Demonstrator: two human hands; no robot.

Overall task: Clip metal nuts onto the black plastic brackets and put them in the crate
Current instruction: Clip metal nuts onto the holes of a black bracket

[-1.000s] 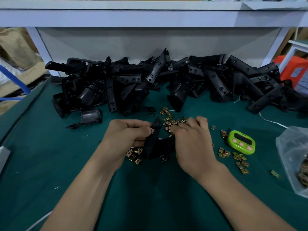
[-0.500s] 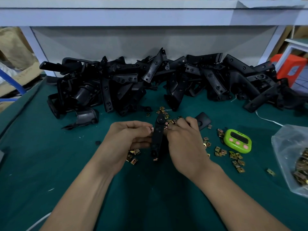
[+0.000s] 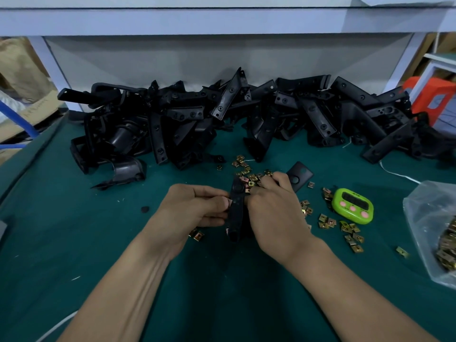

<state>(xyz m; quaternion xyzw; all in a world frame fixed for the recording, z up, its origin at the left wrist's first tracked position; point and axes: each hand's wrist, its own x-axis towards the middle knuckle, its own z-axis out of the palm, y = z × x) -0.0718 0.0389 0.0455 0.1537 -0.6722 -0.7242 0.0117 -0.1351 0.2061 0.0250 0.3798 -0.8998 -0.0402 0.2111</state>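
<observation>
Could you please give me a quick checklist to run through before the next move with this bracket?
1. Firm hold: ok. The left hand and right hand both grip the black bracket.
2. Nut fully seated on the bracket: cannot tell; fingers cover its edges.
3. Loose metal nuts within reach: ok, scattered beside the right hand.
4. More brackets ready: ok, the bracket pile lies at the back of the table.
5. Crate position: cannot tell; no crate is in view.

Our 2 hands, left hand (image 3: 195,206) and right hand (image 3: 274,213), are bare; both forearms (image 3: 128,287) run bare to the bottom edge.
</observation>
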